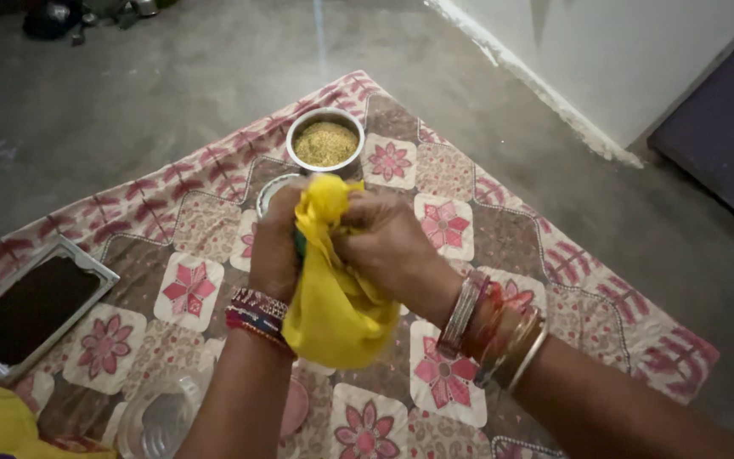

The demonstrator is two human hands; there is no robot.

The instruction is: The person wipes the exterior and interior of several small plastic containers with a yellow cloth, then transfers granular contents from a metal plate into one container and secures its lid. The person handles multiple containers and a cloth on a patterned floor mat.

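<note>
Patterned mat [571,280] on grey concrete floor [172,76] bears steel bowl [325,140].

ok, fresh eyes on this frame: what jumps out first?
The bright yellow cloth bundle at centre, gripped at its neck by the left hand and the right hand. Just beyond it, a steel bowl of yellowish grain sits on the flower-patterned mat. At far left lies a metal tray of dark powder.

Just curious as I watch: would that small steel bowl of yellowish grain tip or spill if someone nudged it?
The steel bowl looks low and wide, so it probably would not tip easily. It sits on a patterned cloth mat, which likely keeps it from sliding. The grain nearly reaches the rim, so a sharp push might spill some.
</note>
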